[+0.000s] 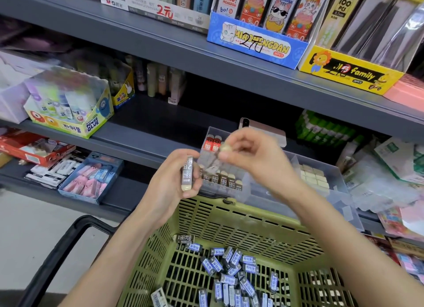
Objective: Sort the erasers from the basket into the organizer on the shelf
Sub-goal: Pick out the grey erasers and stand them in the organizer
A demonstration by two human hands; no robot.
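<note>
A: so what's sitting on that dark grey metal shelf (146, 132) mid-frame?

B: yellow cardboard glue-stick display box (68, 113) at left, clear plastic compartment organizer (270, 182) at centre, pinkish phone (263, 128) just behind it, green packs (325, 130) to the right.

A: and the grey upper shelf (160, 47)?

B: blue cat-print carton (257, 45) and yellow cartoon-lion carton (344, 72), side by side at upper right.

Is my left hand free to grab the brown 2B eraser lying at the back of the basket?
Probably not yet: the left hand already holds a brown 2B eraser. The brown 2B eraser in the green basket lies uncovered just below it, so the path looks open.
</note>
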